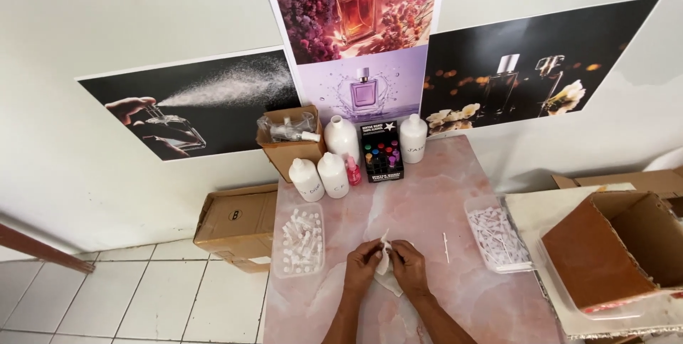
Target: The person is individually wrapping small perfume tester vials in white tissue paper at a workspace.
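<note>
Head view: both hands' fingers (376, 255) pinch a white cloth (385, 264) (long axis upright).

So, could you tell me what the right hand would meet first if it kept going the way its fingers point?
The right hand points inward toward the left hand, so it would first meet the white cloth both hands pinch, then the left fingers just beyond; depth is hard to judge.

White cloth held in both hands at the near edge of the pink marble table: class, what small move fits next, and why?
Probably reach the right hand to the thin white spray tube lying loose beside it. Both hands, the left hand too, pinch the white cloth, and that tube is the nearest loose piece.
</note>
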